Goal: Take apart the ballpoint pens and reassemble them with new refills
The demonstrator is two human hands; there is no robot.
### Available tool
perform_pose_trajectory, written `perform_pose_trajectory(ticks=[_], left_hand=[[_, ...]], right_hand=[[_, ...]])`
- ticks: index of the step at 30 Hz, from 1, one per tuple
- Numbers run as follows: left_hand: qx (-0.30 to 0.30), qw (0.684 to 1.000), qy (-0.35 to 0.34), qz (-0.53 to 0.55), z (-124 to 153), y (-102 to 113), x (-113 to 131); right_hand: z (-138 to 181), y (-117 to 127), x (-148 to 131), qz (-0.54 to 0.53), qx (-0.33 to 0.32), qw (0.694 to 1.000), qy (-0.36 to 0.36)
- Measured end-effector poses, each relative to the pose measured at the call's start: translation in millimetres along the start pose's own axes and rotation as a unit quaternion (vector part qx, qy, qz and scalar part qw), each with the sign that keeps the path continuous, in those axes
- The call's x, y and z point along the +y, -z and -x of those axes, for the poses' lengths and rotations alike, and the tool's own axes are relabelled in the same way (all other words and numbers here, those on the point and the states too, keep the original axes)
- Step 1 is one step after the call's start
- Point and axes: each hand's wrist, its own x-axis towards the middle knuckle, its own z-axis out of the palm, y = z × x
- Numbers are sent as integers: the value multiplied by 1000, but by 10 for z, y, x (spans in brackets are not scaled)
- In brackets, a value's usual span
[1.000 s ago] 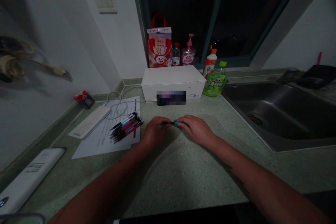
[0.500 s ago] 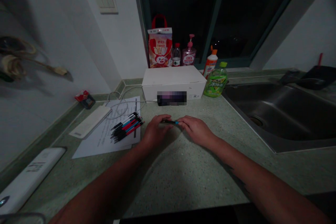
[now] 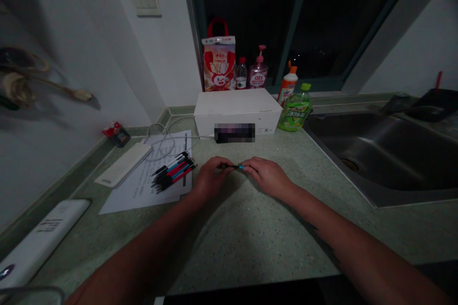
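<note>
Between my two hands, above the speckled counter [image 3: 229, 228], is a slim pen [image 3: 234, 167], black toward the left and blue toward the right. My left hand [image 3: 213, 174] pinches its black end between thumb and fingers. The blue end is gripped by the closed fingers of my right hand [image 3: 266, 174], which cover its tip. To the left of my left hand, a pile of pens [image 3: 173, 174] in black, red, blue and white lies on printed paper sheets [image 3: 121, 200].
Behind my hands stand a white box [image 3: 236, 105] and a phone-like object [image 3: 234, 133], blurred out, with a cable [image 3: 175, 157]. A green bottle [image 3: 296, 109] is beside the sink [image 3: 372, 200]. At left lie a flat white device [image 3: 125, 166] and a long white power strip [image 3: 46, 238].
My left thumb and fingers have closed in on the pen's black end, where a gap showed before. My right hand keeps its grip in nearly the same place.
</note>
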Motion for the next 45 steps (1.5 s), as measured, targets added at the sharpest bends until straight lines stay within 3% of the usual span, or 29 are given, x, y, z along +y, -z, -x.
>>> perform_pose_trajectory(ticks=[3, 10, 16, 21, 24, 29, 33, 45], left_hand=[[-4, 1000, -24, 13, 1, 7, 33], [-21, 999, 36, 31, 13, 8, 62], [-26, 995, -95, 22, 9, 6, -11], [-1, 999, -24, 37, 16, -17, -8], [-18, 1000, 11, 21, 24, -9, 17], [-16, 1000, -23, 13, 17, -5, 7], [-15, 999, 32, 42, 10, -16, 10], [-2, 1000, 21, 19, 18, -9, 30]], right_hand=[[-3, -1, -2, 4, -3, 1000, 1], [19, -16, -10, 25, 0, 999, 21], [17, -27, -5, -23, -21, 999, 9], [6, -33, -7, -33, -10, 999, -2], [9, -34, -3, -25, -4, 1000, -2], [8, -33, 5, -17, -9, 1000, -5], [2, -27, -1, -11, -11, 1000, -6], [5, -25, 25, -9, -7, 1000, -11]])
